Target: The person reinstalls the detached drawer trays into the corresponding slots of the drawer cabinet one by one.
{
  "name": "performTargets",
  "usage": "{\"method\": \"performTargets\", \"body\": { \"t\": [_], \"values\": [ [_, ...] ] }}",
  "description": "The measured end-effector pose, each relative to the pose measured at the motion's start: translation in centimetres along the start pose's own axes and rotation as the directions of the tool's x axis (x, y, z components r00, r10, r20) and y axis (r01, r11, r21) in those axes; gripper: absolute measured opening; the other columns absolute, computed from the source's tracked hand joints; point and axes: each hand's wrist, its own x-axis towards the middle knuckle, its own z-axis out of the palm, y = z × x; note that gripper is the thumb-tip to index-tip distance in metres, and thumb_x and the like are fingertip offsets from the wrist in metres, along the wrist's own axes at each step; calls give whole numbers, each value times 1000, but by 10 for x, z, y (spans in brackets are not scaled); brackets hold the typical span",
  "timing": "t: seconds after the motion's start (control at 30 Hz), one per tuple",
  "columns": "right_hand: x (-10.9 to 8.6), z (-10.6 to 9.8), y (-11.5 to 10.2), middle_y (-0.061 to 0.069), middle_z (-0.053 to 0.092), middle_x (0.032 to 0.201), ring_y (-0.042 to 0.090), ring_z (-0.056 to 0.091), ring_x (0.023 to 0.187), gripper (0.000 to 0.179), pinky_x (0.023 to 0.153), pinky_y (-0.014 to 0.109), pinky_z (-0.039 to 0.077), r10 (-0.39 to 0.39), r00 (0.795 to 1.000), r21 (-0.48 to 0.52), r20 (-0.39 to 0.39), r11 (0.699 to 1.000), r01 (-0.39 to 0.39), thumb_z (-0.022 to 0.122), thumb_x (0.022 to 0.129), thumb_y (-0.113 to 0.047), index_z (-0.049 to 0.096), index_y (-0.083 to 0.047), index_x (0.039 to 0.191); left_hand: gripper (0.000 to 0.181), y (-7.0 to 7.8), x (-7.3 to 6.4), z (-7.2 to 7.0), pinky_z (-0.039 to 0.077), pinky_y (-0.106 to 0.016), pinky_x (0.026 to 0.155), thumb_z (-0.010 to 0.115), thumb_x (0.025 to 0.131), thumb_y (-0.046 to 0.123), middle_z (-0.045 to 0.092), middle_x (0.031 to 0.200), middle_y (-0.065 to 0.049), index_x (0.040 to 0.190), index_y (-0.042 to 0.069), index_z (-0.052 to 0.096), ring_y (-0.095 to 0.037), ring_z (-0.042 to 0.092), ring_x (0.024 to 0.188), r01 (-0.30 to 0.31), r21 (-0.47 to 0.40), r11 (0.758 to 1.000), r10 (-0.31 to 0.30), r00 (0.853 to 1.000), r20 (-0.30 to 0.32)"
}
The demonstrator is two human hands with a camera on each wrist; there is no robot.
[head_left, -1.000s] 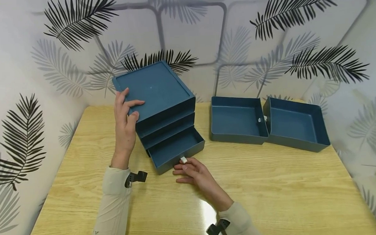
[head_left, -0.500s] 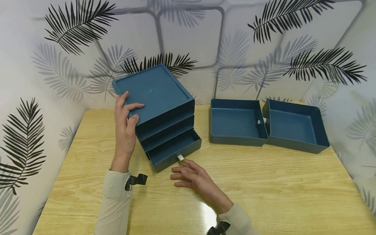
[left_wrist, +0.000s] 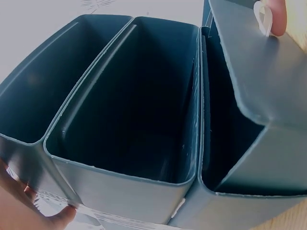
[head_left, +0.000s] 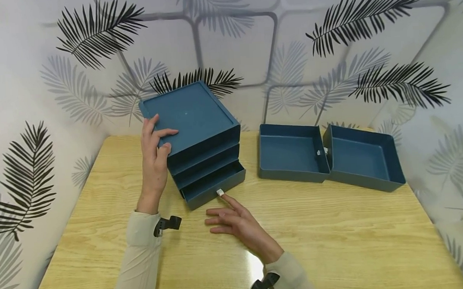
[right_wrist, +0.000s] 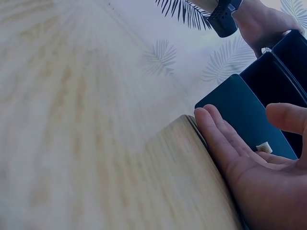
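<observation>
A blue drawer cabinet (head_left: pixel 189 114) stands at the left of the table, turned at an angle. Its two upper slots gape without drawers, and the bottom drawer (head_left: pixel 218 186) sticks out part way. My left hand (head_left: pixel 153 161) rests on the cabinet's top and left side, fingers spread; in the left wrist view, part of that hand (left_wrist: pixel 29 206) touches the side wall. With an extended fingertip, my right hand (head_left: pixel 238 221) touches the white tab (head_left: pixel 220 192) on the bottom drawer's front. Its other fingers stretch out below, loosely straight.
Two loose blue drawers lie side by side to the right of the cabinet: one nearer (head_left: pixel 294 152), one farther right (head_left: pixel 365 158). Both have white tabs. The wooden table (head_left: pixel 336 243) meets a leaf-patterned wall (head_left: pixel 235 45) behind.
The bottom drawer has slid farther into the cabinet, with my right fingertip following its tab inward and left. My left hand has stayed on the cabinet.
</observation>
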Motion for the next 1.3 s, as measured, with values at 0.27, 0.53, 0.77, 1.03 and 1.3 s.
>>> {"method": "performTargets", "body": {
  "t": [0.27,0.53,0.77,1.03,1.3],
  "values": [
    [6,1,1,28,45,159,38,60,136,74,108,47,54,-11,1000,20,29,1000,11,48,109,-16,5,-22,169,37,2,0,-1,2,-57,132,47,98,23,34,169,-3,122,8,71,-28,4,165,0,3,1000,0,1000,1],
    [11,2,1,27,45,159,42,58,138,76,108,47,54,-3,999,19,34,1000,2,48,108,-15,3,-22,169,36,2,0,-1,2,-57,132,47,98,20,34,169,-4,121,7,71,-24,3,165,10,-5,1000,-10,1000,1],
    [15,2,1,27,45,159,42,57,140,75,108,48,54,1,999,36,32,999,-2,47,109,-15,3,-25,169,37,1,-1,0,2,-58,132,46,98,21,34,169,-1,122,9,71,-25,3,165,10,-1,1000,-10,1000,2],
    [20,5,-1,28,43,160,44,54,142,77,110,47,53,2,999,56,42,998,-4,46,109,-14,0,-25,169,37,1,-1,1,3,-57,131,45,100,23,32,170,1,123,9,71,-24,4,165,9,-6,1000,-9,1000,11],
    [26,5,-2,30,40,162,42,55,141,77,110,48,52,0,998,56,57,998,-3,46,109,-13,-1,-24,169,37,2,0,0,3,-56,132,45,100,21,32,169,1,123,9,71,-21,4,165,14,-1,1000,-14,1000,4]
  ]
}}
